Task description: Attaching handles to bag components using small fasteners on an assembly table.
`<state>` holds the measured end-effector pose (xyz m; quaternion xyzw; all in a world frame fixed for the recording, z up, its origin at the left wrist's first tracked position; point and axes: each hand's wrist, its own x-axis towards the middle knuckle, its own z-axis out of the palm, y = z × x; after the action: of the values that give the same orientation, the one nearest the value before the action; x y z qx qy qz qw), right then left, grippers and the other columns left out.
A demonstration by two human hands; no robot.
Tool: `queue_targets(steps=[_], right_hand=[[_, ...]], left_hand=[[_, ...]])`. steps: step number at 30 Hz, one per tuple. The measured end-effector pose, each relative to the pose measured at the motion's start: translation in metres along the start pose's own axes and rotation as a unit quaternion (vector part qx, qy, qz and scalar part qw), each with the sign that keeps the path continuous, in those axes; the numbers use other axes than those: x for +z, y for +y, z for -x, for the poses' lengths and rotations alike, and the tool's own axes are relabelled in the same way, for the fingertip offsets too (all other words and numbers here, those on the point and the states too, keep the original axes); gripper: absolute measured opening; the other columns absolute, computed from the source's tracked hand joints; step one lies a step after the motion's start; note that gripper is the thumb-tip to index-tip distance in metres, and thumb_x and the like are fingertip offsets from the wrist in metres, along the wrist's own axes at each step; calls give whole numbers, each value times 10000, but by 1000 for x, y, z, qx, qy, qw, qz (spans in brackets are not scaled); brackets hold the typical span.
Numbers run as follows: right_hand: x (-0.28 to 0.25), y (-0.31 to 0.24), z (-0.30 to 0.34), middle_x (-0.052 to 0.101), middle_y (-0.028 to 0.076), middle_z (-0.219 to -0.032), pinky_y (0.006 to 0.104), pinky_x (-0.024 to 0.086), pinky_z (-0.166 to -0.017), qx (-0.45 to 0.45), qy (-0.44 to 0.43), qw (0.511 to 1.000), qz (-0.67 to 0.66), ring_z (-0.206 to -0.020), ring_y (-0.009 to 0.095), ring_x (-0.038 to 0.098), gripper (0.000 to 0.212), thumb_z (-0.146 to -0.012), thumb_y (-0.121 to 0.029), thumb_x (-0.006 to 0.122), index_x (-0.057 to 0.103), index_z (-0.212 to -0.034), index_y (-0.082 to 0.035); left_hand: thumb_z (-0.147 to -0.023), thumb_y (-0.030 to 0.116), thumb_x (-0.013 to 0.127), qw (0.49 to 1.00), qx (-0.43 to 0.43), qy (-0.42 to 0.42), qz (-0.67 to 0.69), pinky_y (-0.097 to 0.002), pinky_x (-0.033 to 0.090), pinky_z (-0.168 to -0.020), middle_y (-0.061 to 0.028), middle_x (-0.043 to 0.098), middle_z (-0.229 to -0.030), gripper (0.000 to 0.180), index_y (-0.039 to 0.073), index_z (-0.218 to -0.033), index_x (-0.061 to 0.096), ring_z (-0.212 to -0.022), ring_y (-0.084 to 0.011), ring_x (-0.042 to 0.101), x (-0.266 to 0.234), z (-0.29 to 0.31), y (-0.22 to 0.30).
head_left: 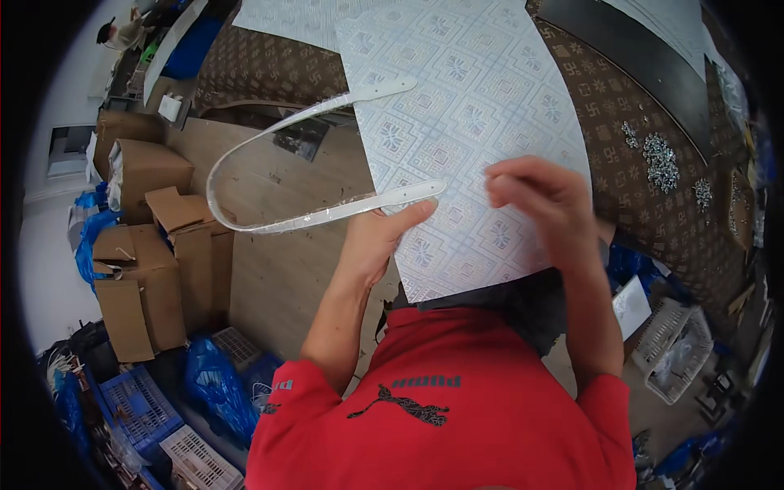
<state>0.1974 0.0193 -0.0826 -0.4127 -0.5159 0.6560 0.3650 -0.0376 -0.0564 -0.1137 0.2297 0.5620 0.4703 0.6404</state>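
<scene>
Head | left hand [377,237] fingers pinch strap [245,155] end | right hand [543,200] curled on panel [465,106]

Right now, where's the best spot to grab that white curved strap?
Probably the flat lower end tab of the white strap, from below, pinched flat. The left hand already has its thumb there. The bend hangs unsupported off the patterned sheet.

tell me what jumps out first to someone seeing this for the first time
A long white strap bent into a U dominates the centre left, its lower end pinned by the left hand against a pale patterned sheet. The right hand hovers over that sheet at centre right. A pile of shiny metal bits glints on the brown patterned surface, upper right.
</scene>
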Motion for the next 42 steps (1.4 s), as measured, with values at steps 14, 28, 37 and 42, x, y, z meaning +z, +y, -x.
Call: queue_targets(steps=[14,28,37,42], right_hand=[[40,21,-2,587,28,-1008,240,470,-754,-165,8,975,146,-861,108,575,177,-783,76,802,735,-914,-22],[38,16,-6,506,10,-971,253,448,-748,-121,53,985,114,-827,116,520,253,-738,97,805,615,-826,-47],[-21,-14,1,680,40,-921,274,509,-764,-105,113,964,215,-836,119,632,182,-815,25,776,701,-969,-36],[-131,-28,-3,723,69,-936,308,520,-777,-146,291,836,441,-845,174,676,161,-881,-70,755,722,-1026,-7]], left_hand=[[-923,106,760,967,158,37,-196,-280,530,-717,-47,769,-926,215,18,-1118,785,-822,-85,652,16,18,8],[-927,64,737,895,286,10,-342,-304,532,-694,-96,773,-921,194,14,-1110,779,-775,-138,679,28,20,15],[-917,75,781,961,170,14,-217,-314,545,-851,-79,774,-999,248,-27,-1142,763,-921,-144,691,10,18,6],[-911,84,795,983,90,15,-162,-312,527,-922,-89,759,-1070,294,-50,-1168,746,-980,-154,680,4,2,2]])
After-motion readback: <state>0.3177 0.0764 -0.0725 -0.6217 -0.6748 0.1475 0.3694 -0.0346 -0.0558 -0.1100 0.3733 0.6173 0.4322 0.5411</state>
